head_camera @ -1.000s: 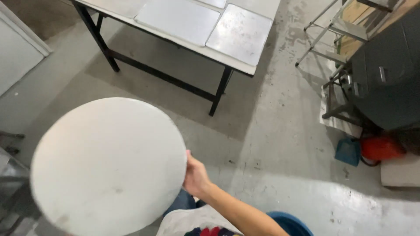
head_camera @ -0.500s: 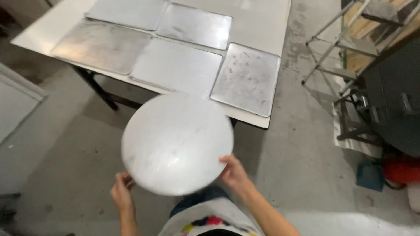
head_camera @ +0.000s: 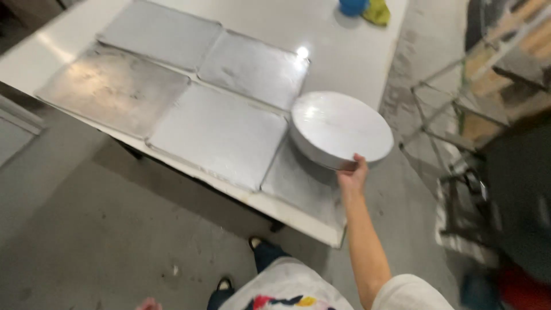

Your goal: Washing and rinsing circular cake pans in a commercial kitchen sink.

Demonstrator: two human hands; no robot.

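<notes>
My right hand (head_camera: 353, 174) grips the near rim of a round, shallow metal pan (head_camera: 340, 130), held bottom-up over the near right corner of a white table (head_camera: 344, 46). The pan hangs above a flat rectangular metal tray (head_camera: 304, 186) at that corner. Whether the pan touches the tray cannot be told. Only the fingertips of my left hand (head_camera: 149, 303) show at the bottom edge, holding nothing that I can see.
Several more rectangular metal trays (head_camera: 221, 135) lie side by side on the table. A blue object (head_camera: 353, 6) and a yellow-green cloth (head_camera: 377, 12) sit at the far end. A metal rack (head_camera: 459, 115) and dark equipment (head_camera: 516, 189) stand to the right on the concrete floor (head_camera: 86, 229).
The pan was held in both hands in front of me; now only my right hand holds it, moved forward and right over the table. My left hand has dropped low.
</notes>
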